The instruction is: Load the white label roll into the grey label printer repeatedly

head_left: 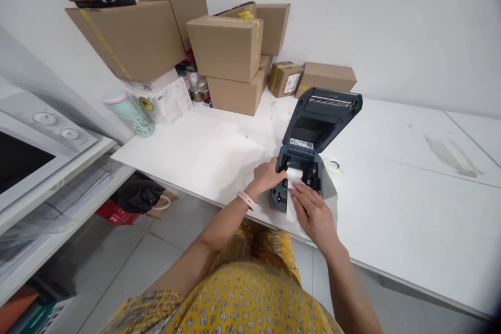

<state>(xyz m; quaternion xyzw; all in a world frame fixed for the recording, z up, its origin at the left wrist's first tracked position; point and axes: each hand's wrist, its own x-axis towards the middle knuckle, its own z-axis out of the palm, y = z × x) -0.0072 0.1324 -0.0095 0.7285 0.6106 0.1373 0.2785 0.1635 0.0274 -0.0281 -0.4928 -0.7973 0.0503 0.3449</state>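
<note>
A dark grey label printer (323,122) stands near the table's front edge with its lid tipped up. Inside it sits a white label roll (294,173), and a white label strip (290,207) runs from it toward me over the front. My left hand (268,176), with a pale pink band at the wrist, grips the printer's left side, its thumb reaching in beside the roll. On the strip, my right hand (313,212) has its fingers closed together over the paper at the front of the printer; its thumb is partly hidden.
Cardboard boxes (225,47) are stacked along the wall, with smaller boxes (324,77) behind the printer. A mint tumbler (129,115) stands at the left near a white microwave (43,125). A small tape-like ring (334,165) lies right of the printer on the white table (410,209).
</note>
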